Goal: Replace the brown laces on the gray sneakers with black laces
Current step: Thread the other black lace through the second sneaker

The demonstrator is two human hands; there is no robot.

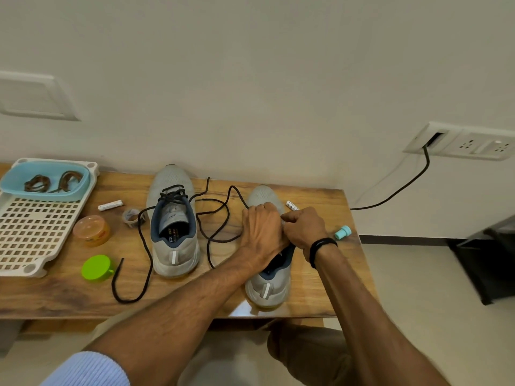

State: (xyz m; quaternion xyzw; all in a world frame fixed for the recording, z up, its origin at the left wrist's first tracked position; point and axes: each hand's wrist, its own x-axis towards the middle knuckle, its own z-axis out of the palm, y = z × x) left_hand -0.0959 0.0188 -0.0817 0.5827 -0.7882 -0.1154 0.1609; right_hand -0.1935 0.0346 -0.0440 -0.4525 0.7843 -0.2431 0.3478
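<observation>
Wooden table (320, 274) against the wall, carrying everything. At its left end, a white perforated tray (36, 232) with a blue tub (16, 188) holding the brown laces (41, 183), already out of both shoes. Mid-table, two gray shoes, toes to the wall: the left sneaker (172, 246), threaded with a black lace (172, 195), ends untied and trailing over the wood; the right sneaker (267, 291), apparently only partly threaded, with a second black lace (217, 218) looping loose between the shoes and running in under the knuckles. Left hand (262, 229) curled down over that shoe's upper, gripping it. Right hand (303, 227) touching it, thumb and forefinger pinched at the eyelet row, presumably on the lace end, though hidden from view. Judged as mid-threading on the second shoe, past halfway overall. For a clean job: brace the upper firmly, lift the eyelet flap, push the tip straight through, draw out all slack before the next crossing, match the crossing pattern and end lengths of the other shoe, guard against the loose loop snagging its heel. Smaller bits around: orange jar (92, 231), green lid (96, 267), tape roll (131, 217), white tube (110, 205), teal cap (342, 232).
</observation>
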